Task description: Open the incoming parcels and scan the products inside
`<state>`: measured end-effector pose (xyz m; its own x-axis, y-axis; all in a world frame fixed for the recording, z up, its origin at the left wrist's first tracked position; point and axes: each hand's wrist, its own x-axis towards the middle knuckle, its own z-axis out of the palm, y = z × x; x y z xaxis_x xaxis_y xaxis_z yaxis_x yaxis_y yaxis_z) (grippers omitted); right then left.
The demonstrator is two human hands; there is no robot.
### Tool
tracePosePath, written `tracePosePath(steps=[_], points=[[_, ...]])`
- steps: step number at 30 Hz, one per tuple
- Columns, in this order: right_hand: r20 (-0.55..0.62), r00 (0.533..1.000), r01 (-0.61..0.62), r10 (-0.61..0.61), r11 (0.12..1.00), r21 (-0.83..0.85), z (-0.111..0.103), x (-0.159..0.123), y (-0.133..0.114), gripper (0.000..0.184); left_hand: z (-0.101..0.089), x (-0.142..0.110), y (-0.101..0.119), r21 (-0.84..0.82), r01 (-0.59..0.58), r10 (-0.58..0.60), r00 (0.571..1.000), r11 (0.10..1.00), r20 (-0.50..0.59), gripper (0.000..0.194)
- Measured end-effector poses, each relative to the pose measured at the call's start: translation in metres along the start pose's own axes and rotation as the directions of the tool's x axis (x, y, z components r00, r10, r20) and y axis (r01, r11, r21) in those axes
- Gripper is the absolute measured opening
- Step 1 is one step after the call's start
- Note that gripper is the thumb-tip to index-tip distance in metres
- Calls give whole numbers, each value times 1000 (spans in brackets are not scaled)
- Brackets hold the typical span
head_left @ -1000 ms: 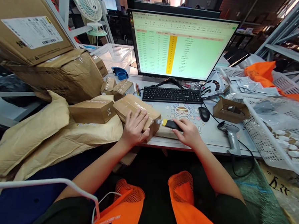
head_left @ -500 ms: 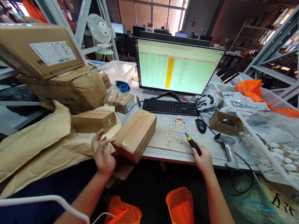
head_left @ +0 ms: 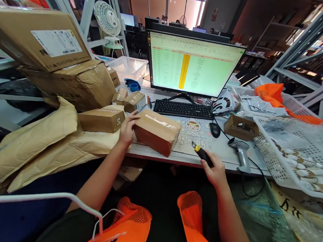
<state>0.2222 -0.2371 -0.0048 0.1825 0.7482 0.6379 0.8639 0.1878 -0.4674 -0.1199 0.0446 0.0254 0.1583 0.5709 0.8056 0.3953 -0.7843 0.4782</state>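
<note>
A taped cardboard box (head_left: 157, 131) lies at the desk's front edge, turned with its long side toward me. My left hand (head_left: 127, 130) grips its left end, fingertips on the upper edge and thumb hidden. To the right, my right hand (head_left: 215, 169) is closed around a black and yellow utility knife (head_left: 203, 154), its blade tip pointing up and left toward the box. The knife stays apart from the box, above the printed desk mat (head_left: 185, 147).
Left are a smaller carton (head_left: 102, 119), padded envelopes (head_left: 54, 144) and stacked large boxes (head_left: 68, 82). Behind stand a keyboard (head_left: 183, 108) and monitor (head_left: 197, 61). A mouse (head_left: 214, 130), barcode scanner (head_left: 241, 154), open small box (head_left: 241, 128) and white basket (head_left: 270, 159) are on the right.
The box has turned so that its long side faces me. My left hand has moved up and right onto its left end. The knife has shifted slightly left in my right hand.
</note>
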Motion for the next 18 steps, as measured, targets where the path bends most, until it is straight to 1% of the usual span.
tracePosePath(steps=[1,2,3,4,5,7,8,9,10,12,13,15,18], points=[[31,999,41,-42,999,13,-1,4,-11,39,2,2,4,30,25,-24,999,999,-49,44],[62,995,79,-81,997,23,-1,8,-21,40,4,1,13,47,40,-35,994,998,-99,41],[92,989,112,-114,993,28,-1,13,-30,41,7,-3,25,59,28,-20,992,998,-127,39],[117,983,142,-145,989,28,0,18,-37,42,9,-10,41,68,-22,29,993,997,-117,38],[135,976,169,-171,985,25,1,23,-43,42,12,-18,58,71,-99,104,992,993,-71,36],[158,965,209,-209,978,13,4,34,-47,43,19,-35,90,87,-252,248,967,964,60,39],[166,961,224,-222,975,7,5,39,-47,43,23,-41,103,111,-291,281,954,950,103,43],[176,956,236,-233,972,3,5,44,-46,43,26,-46,113,146,-295,280,953,944,118,48],[188,952,245,-240,970,-1,6,49,-44,44,30,-49,120,184,-268,253,962,946,103,50],[214,943,261,-254,965,-3,6,58,-41,44,35,-48,125,229,-207,199,978,951,59,45],[225,938,269,-262,963,-1,6,62,-39,44,36,-46,124,239,-198,192,980,951,47,41],[240,930,285,-277,959,1,6,68,-37,44,36,-42,120,253,-227,228,973,941,27,36],[256,922,304,-291,953,-11,8,75,-35,44,29,-37,114,256,-296,305,952,920,6,33]])
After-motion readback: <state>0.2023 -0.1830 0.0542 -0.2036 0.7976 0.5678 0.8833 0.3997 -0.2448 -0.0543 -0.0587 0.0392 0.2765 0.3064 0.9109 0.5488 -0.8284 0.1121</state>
